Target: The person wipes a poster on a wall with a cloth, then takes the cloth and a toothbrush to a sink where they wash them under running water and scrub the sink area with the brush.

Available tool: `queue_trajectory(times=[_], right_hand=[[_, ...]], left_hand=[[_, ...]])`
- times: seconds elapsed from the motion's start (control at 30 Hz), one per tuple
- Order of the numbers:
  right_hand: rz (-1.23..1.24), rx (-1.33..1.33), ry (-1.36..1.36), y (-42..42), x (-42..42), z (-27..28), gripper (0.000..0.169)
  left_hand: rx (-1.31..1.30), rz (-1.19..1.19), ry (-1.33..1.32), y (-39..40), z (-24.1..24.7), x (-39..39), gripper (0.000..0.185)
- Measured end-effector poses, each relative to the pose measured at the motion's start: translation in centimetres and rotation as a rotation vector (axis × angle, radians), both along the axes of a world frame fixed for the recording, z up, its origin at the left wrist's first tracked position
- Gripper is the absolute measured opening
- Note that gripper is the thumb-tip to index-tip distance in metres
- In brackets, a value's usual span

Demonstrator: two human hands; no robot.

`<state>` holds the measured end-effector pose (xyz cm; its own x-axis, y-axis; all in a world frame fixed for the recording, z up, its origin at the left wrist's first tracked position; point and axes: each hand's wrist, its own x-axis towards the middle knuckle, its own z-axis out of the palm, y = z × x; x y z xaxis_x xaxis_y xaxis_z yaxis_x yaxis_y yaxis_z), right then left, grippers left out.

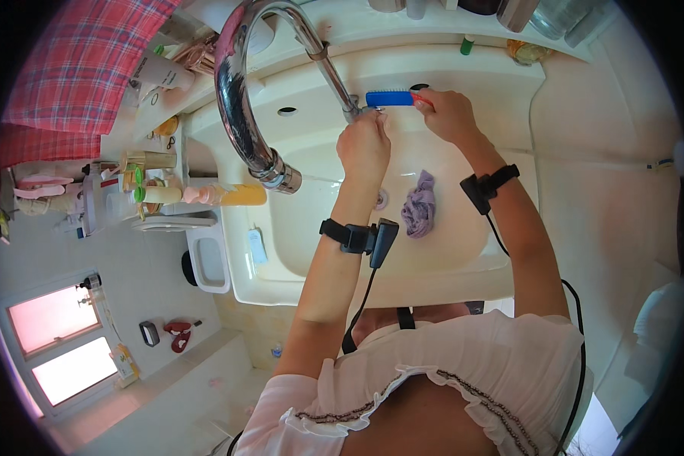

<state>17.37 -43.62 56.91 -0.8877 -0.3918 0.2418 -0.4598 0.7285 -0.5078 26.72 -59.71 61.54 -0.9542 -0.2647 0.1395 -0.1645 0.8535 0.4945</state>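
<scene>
My right hand (451, 115) grips the red handle of a blue scrubbing brush (389, 98), held level at the back of the white sink (302, 219) with its pale bristles facing away from me. Just left of it, my left hand (365, 143) is closed at the base of the chrome faucet (333, 74), where a small metal handle (379, 108) shows above the fingers. A wrung purple cloth (419, 206) lies in the basin. Beside my left forearm, the drain (381, 199) is partly hidden. The faucet's curved spout (282, 178) hangs over the basin's left side.
An orange pump bottle (242, 194) and a light blue item (257, 245) are at the sink's left edge. Several bottles and jars line the back shelf (353, 23). A red plaid cloth (85, 62) hangs upper left. Cables run from both wrist straps.
</scene>
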Motion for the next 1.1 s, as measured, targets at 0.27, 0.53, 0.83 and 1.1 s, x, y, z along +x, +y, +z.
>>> queue_trajectory(times=[0.27, 0.53, 0.83, 1.1], right_hand=[[0.108, 0.01, 0.102, -0.5, -1.6, 1.5, 0.014], [0.004, -0.066, 0.057, 1.9, -0.9, -1.2, 0.013], [0.005, -0.112, 0.051, 1.1, -0.7, -1.6, 0.013], [0.025, -0.152, 0.079, -3.6, -0.7, 1.0, 0.016]], left_hand=[[0.068, -0.011, 0.044, 0.6, -1.9, -0.1, 0.02], [-0.038, -0.209, -0.287, -0.7, -5.9, 6.5, 0.027], [-0.053, -0.183, -0.382, -2.1, -5.3, 6.0, 0.032], [-0.035, -0.174, -0.412, -3.3, -6.4, 6.9, 0.032]])
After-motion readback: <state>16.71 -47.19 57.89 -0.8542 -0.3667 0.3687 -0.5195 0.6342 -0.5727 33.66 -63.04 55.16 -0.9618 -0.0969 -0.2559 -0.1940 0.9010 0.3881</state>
